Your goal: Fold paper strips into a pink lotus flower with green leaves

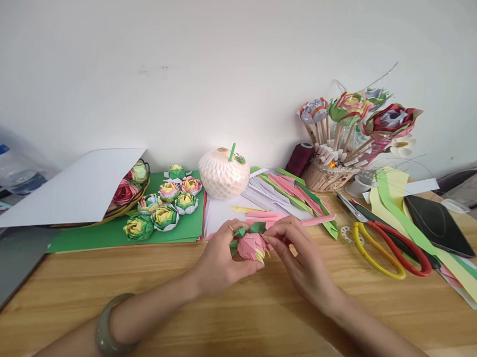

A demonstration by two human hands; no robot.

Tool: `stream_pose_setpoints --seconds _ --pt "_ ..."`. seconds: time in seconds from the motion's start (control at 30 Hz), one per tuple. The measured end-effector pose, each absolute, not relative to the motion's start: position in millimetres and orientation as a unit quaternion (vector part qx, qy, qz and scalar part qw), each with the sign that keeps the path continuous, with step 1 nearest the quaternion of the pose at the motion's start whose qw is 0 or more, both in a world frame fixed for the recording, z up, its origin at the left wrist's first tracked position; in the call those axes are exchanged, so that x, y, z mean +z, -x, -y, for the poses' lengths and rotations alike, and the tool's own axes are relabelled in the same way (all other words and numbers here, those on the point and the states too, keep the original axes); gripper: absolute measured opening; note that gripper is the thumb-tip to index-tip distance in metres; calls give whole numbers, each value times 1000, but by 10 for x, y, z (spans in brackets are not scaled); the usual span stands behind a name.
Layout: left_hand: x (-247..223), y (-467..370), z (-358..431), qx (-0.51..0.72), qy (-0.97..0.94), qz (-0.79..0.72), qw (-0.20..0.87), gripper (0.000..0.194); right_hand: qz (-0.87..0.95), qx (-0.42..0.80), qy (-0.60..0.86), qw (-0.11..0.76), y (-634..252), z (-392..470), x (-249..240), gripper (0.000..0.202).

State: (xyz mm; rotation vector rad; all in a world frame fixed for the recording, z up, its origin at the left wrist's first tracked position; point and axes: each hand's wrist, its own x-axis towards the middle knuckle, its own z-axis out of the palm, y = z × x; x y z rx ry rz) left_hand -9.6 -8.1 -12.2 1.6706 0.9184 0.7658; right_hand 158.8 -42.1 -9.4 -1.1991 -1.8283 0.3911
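A pink, yellow and green folded paper flower (251,247) is held up between my hands over the wooden table. My left hand (222,259) grips it from the left, with the thumb along its lower front and fingers behind. On its right edge, the fingers of my right hand (296,247) are pinched at a petal, and the exact fold between the fingertips is too small to make out. Dark green paper petals show around the flower's back and left side. Just behind my hands lie folded pink paper strips (264,216).
Finished paper flowers (166,218) rest on green sheets (85,237) at the left, by a basket (143,199) under white paper (74,182). A white ornament (224,174) stands mid-back. Scissors (385,240), a black tablet (438,224) and a flower-filled pot (328,176) are at the right.
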Motion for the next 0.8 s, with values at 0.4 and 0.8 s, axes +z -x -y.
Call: stream_pose_setpoints --seconds 0.4,0.8 --pt "-96 89 91 285 -587 -387 651 54 794 53 400 455 -1617 456 -76 22" --pt "-110 101 91 279 -616 -341 654 50 754 75 446 476 -1604 450 -98 16"
